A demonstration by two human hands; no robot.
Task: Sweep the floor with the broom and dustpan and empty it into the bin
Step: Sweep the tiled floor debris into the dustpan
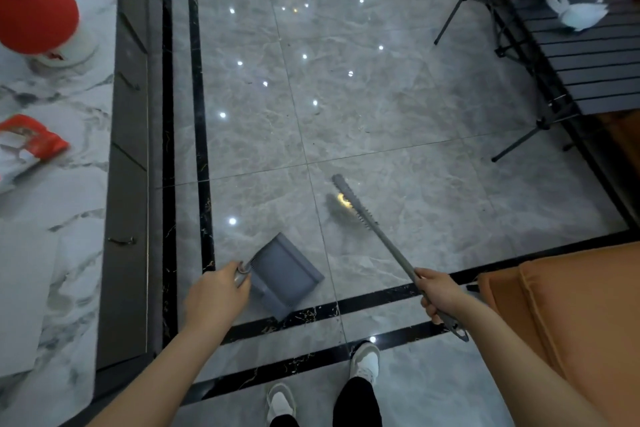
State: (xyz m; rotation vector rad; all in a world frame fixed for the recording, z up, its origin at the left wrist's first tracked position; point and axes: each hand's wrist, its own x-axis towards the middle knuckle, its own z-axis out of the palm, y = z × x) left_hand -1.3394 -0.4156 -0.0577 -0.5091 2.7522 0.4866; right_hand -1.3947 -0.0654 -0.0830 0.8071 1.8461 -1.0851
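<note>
- The broom [360, 218] is in the right hand [438, 295], whose fingers are wrapped tight round the thin grey handle near its upper end; the head reaches out over the grey marble floor [398, 107], its bristles blurred, so whether they touch the tiles cannot be told
- The dustpan [285, 274] hangs from the left hand [216, 295], fingers closed on its short upright handle, the pan tilted just above or on the floor beside the black inlay border
- Both look like light plastic, easy to carry one-handed; the broom shaft seems stiff but long, so a grip lower down would likely give more control, while the present high hold gives reach
- The bristles should be soft and springy, bending under light pressure; pressing hard would probably flick the small dark specks scattered over the middle tiles
- The polished floor looks slippery, so the pan's lip may skate unless held flat and firm against the tiles
- No bin can be made out; a folding table [588, 73] stands on the right, an orange sofa [571, 322] nearer
</note>
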